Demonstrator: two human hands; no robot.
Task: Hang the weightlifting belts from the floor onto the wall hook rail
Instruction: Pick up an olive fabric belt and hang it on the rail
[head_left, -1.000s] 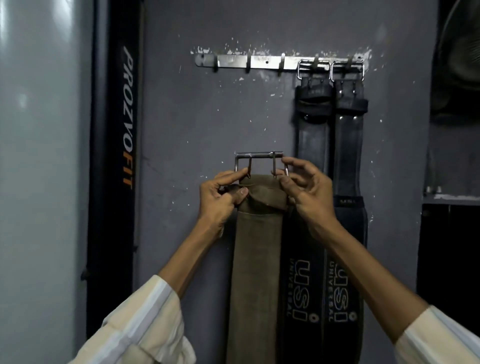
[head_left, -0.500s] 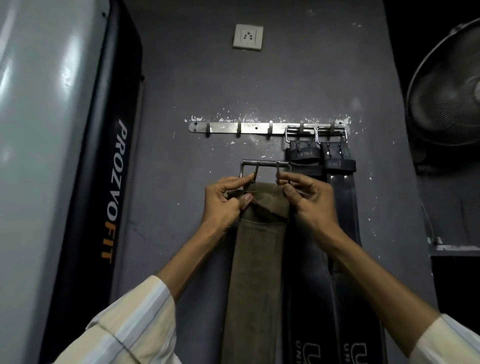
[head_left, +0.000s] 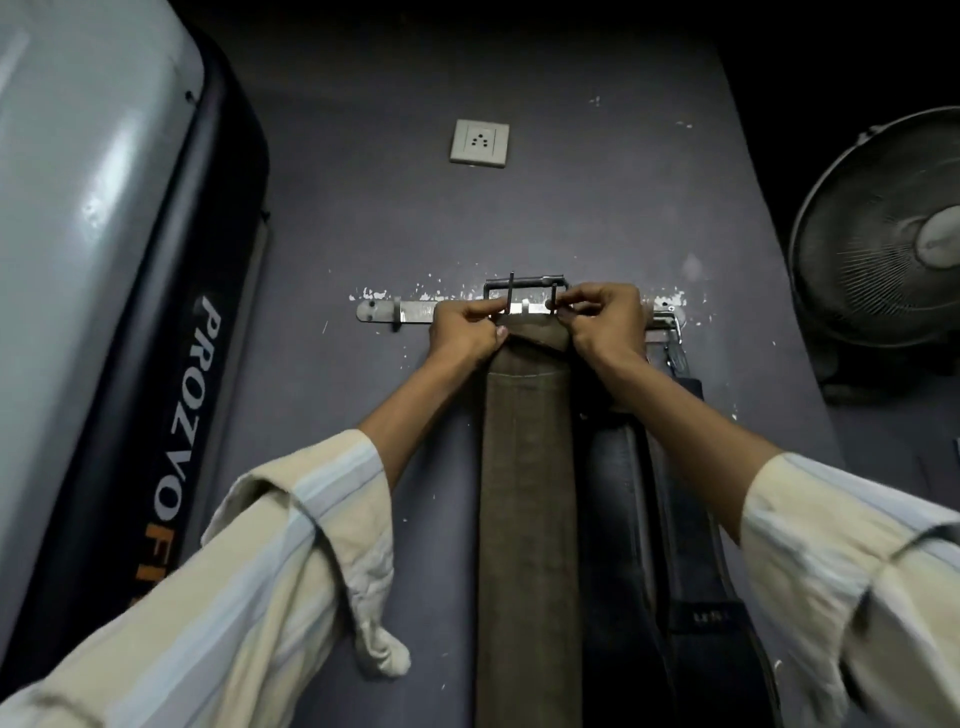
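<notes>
Brown belt (head_left: 527, 493) held flat to the wall, long axis vertical, hanging straight down between both arms. Left hand (head_left: 464, 332) and right hand (head_left: 605, 322) pinching its top end, level with the hook rail (head_left: 415, 310). Buckle (head_left: 524, 293) overlapping the rail, frame just above. Black belts (head_left: 670, 467) hung just right.

Brown belt (head_left: 527, 493), black belts (head_left: 639, 493), striped sleeves (head_left: 270, 561).
</notes>
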